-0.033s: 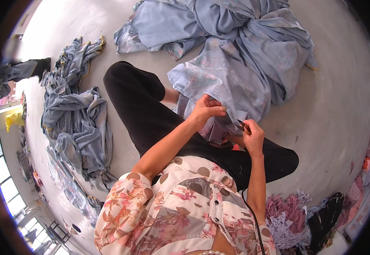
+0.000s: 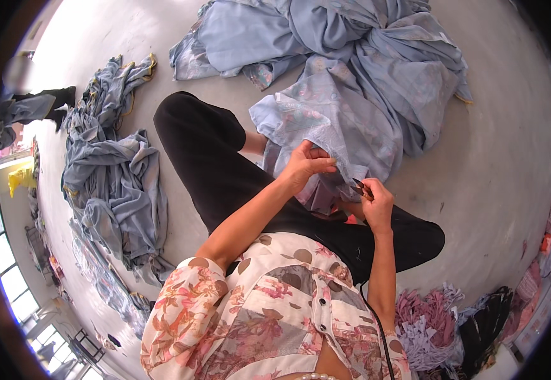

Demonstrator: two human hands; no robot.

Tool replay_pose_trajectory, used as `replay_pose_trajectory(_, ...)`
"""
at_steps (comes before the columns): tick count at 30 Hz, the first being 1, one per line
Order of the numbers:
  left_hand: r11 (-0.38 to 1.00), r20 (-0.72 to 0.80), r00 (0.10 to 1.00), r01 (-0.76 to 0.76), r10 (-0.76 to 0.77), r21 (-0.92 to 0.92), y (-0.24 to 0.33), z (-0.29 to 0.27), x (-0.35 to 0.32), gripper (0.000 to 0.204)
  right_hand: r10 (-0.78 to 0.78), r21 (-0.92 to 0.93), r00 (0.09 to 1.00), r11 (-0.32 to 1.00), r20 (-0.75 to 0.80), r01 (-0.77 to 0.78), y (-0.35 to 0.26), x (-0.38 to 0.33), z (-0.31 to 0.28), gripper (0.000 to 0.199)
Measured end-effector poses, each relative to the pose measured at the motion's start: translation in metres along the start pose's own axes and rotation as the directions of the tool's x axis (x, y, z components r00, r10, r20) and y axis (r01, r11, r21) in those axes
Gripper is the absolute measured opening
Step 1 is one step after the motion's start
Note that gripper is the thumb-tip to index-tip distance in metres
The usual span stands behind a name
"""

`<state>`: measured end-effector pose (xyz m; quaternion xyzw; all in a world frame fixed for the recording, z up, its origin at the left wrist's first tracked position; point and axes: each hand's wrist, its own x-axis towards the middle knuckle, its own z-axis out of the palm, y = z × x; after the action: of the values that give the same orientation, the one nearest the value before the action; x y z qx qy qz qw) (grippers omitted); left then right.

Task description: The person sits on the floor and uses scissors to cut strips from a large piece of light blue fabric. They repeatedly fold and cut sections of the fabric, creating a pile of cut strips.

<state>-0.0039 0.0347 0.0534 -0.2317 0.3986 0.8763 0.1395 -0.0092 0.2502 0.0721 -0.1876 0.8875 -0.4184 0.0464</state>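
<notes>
A large heap of light blue cloth, partly floral, lies on the floor in front of me and spreads onto my lap. My left hand pinches the edge of this cloth between thumb and fingers. Just to its right, my right hand is closed around small dark snips. Their pointed blades face the cloth edge, close to my left fingers. Most of the snips' handle is hidden in my palm. I cannot tell whether the tips touch the cloth.
A long pile of blue-grey cloth with yellow edging lies on the floor to my left. Pink and white cloth strips are heaped at the lower right. My legs in black trousers lie bent around the work. A dark cord hangs down my front.
At the far left edge, a blue-grey and black shape has shifted slightly downward. Both my hands, the snips and the cloth look the same.
</notes>
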Motion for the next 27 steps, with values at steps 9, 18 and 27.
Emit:
replay_pose_trajectory(9, 0.989, 0.011, 1.0, -0.015, 0.017, -0.147, 0.018, 0.007, -0.004, 0.033, 0.103, 0.137, 0.981, 0.987, -0.165, -0.08, -0.023, 0.015, 0.015, 0.018)
replay_pose_trajectory(18, 0.996, 0.039, 0.999, -0.019, 0.022, -0.083, 0.021, 0.006, -0.007, 0.03, 0.176, 0.305, 0.98, 0.942, -0.092, -0.141, -0.029, 0.023, 0.031, 0.019)
replay_pose_trajectory(27, 1.0, 0.062, 0.998, -0.014, 0.013, 0.012, 0.022, 0.008, -0.011, 0.034, 0.063, 0.18, 0.993, 0.983, -0.102, -0.044, -0.029, 0.031, 0.031, 0.017)
